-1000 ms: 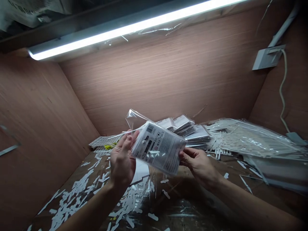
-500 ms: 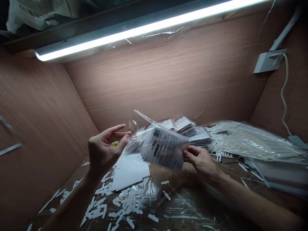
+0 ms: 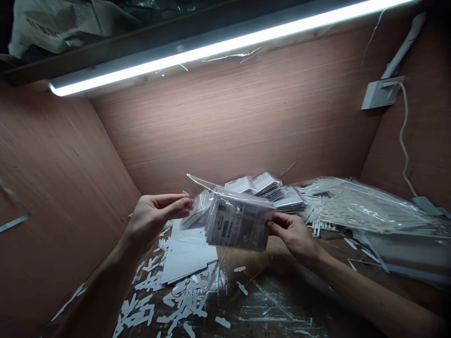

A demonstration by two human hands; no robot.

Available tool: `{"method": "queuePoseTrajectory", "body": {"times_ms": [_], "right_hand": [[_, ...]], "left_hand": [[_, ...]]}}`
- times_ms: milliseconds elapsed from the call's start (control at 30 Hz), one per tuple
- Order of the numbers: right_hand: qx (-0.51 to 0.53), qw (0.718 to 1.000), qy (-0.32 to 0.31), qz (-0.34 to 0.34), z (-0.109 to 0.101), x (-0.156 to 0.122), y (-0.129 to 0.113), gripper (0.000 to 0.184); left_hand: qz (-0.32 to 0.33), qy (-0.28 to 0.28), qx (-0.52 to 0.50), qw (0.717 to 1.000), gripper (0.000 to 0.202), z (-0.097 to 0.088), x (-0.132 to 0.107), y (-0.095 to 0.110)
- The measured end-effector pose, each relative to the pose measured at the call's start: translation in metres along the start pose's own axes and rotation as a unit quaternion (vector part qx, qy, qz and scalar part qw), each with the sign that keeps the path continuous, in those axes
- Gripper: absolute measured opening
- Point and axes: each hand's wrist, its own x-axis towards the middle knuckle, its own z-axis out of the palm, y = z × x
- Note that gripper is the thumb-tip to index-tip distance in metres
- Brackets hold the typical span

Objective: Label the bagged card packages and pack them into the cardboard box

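My right hand (image 3: pixel 294 234) grips a stack of clear plastic bags (image 3: pixel 239 225) by its right edge, thumb in front. The top bag holds a grey printed card with a hang slot and small symbols. A clear flap (image 3: pixel 204 182) sticks up and left from the stack's upper edge. Left of it, my left hand (image 3: pixel 160 213) is closed in a pinch, with a small corner of clear film (image 3: pixel 185 193) showing above the fingertips. Whether that film joins the flap, I cannot tell. Behind the held stack lie more bagged packs (image 3: pixel 266 182).
White sheets (image 3: pixel 190 258) lie below my left hand, with many white paper scraps (image 3: pixel 183 298) scattered around. A large clear bag of white strips (image 3: pixel 373 206) rests at right. Wooden walls enclose the bench under a tube light (image 3: pixel 229 47); a socket box (image 3: pixel 382 92) has a cable.
The flap has tipped down from standing more upright. My left hand's fingers have closed into a pinch. My right hand keeps its hold on the stack.
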Motion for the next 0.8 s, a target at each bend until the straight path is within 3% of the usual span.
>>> {"method": "queuePoseTrajectory", "body": {"times_ms": [67,167,267,400,500,567,667,733,800], "right_hand": [[-0.010,1.000,0.000,-0.001,-0.002,0.001,-0.001,0.041],[-0.005,1.000,-0.009,0.007,-0.001,0.001,0.001,0.041],[0.014,0.999,-0.025,0.018,0.001,-0.001,0.004,0.043],[0.044,0.997,-0.043,0.036,0.002,-0.003,0.010,0.044],[0.070,0.996,-0.040,0.043,0.004,-0.003,0.011,0.043],[0.085,0.995,-0.031,0.041,0.007,-0.003,0.011,0.044],[0.098,0.995,-0.014,0.031,0.012,-0.004,0.012,0.045],[0.100,0.995,-0.003,0.023,0.015,-0.006,0.013,0.045],[0.099,0.995,0.004,0.019,0.017,-0.009,0.014,0.044]], "left_hand": [[0.025,0.011,0.017,0.999,0.043,0.000,-0.001,-0.004],[0.008,0.012,-0.046,0.999,0.038,0.011,-0.006,-0.010],[-0.037,-0.021,-0.135,0.990,0.035,0.019,-0.008,-0.008],[-0.076,-0.080,-0.221,0.969,0.036,0.010,-0.009,0.004],[0.008,-0.050,-0.329,0.943,0.056,0.008,-0.012,0.003],[0.075,-0.038,-0.380,0.921,0.081,0.019,-0.017,-0.007],[0.090,-0.113,-0.381,0.913,0.116,0.048,-0.029,-0.031],[0.080,-0.123,-0.340,0.929,0.114,0.068,-0.037,-0.044],[0.056,-0.087,-0.302,0.948,0.092,0.082,-0.043,-0.053]]}}
